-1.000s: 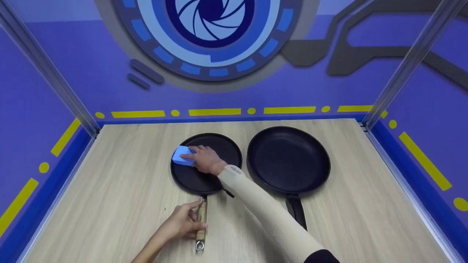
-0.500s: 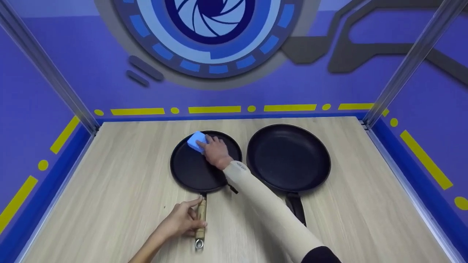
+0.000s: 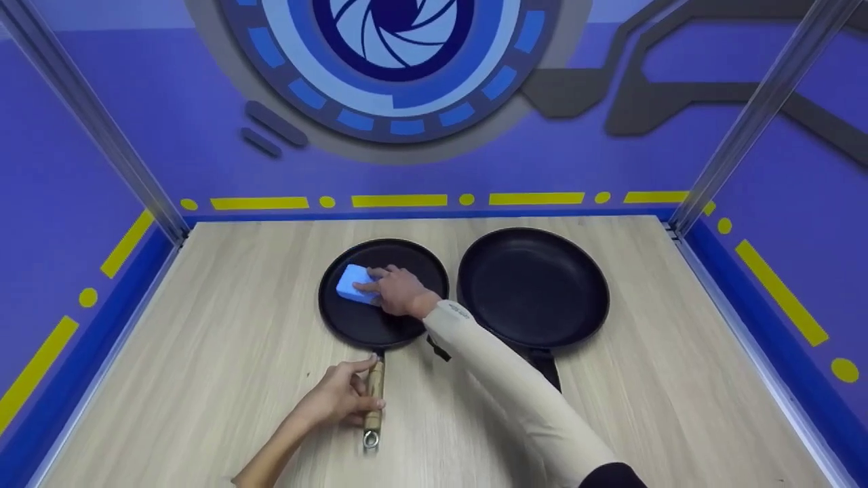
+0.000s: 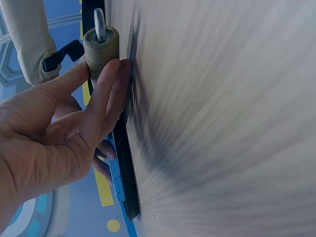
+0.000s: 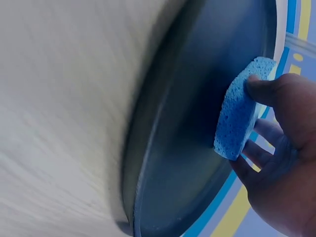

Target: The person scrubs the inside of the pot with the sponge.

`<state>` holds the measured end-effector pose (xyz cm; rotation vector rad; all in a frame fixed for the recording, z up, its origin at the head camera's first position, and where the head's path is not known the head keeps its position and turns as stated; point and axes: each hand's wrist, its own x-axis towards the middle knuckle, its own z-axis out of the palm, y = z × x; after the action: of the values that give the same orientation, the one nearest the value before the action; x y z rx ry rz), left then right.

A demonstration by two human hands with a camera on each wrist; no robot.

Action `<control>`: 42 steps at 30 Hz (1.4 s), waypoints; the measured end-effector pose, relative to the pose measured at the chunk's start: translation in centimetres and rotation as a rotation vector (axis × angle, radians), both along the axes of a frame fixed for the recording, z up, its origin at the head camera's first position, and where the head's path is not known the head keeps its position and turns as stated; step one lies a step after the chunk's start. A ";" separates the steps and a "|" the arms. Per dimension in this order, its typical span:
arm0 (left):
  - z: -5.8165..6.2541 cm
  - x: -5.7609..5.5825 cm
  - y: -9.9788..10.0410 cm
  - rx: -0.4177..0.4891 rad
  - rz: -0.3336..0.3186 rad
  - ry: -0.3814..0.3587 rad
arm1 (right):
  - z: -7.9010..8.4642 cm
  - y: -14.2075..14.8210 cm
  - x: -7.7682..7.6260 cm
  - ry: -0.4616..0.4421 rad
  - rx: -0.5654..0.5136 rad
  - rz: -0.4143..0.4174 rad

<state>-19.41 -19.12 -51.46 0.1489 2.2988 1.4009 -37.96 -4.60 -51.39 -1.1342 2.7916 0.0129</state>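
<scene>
A: Where does the blue sponge (image 3: 354, 283) lie?

B: It is inside the smaller black pan (image 3: 363, 325), on the left part of its surface.

A: And how does it lie relative to the right grip (image 3: 400, 291)?

B: This grip is pinching it: the right wrist view shows the thumb (image 5: 261, 90) on one side and the fingers (image 5: 269, 130) on the opposite side. From the head view, the sponge sticks out to the left of the fingertips.

A: What does the left grip (image 3: 342, 394) do?

B: It is grasping the wooden handle (image 3: 375, 383) of this same pan, from both sides. The metal ring (image 3: 371, 440) is at the handle's near end, just beyond the grip.

A: What is further out?

B: A larger black pan (image 3: 532, 291) is just beside, at the right. Both pans rest on the pale worktop (image 3: 203, 352). A light sleeve (image 3: 515, 386) covers the right forearm.
</scene>
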 end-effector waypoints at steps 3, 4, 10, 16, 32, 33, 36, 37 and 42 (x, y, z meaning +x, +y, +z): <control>0.0 -0.1 0.2 -0.002 0.009 -0.008 | 0.0 0.1 0.9 0.002 -0.032 0.036; 0.0 -0.1 0.2 -0.006 0.012 -0.008 | 0.0 0.2 1.2 -0.001 -0.045 0.047; 0.0 0.2 0.2 -0.018 0.033 -0.008 | 0.2 0.6 3.0 -0.035 -0.065 0.124; 0.0 0.3 0.2 0.002 0.041 0.018 | 0.3 1.3 4.1 -0.069 -0.120 0.141; -0.3 0.6 0.2 -0.022 0.022 0.056 | 0.4 0.4 5.0 -0.080 -0.106 0.038; -0.3 0.7 0.2 -0.023 0.025 0.053 | 0.4 0.2 5.0 -0.077 -0.107 0.033; -0.3 0.8 0.2 -0.025 0.033 0.047 | 0.5 -0.1 5.1 -0.067 -0.108 0.008; -0.2 0.8 0.2 -0.024 0.035 0.044 | 0.5 -0.1 5.1 -0.064 -0.108 -0.002; 0.0 0.9 0.2 -0.017 0.035 0.050 | 0.7 -0.2 5.2 -0.078 -0.108 -0.037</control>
<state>-18.56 -18.92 -51.51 0.1407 2.3640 1.4093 -32.78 -4.76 -50.69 -1.0805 2.7724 -0.1837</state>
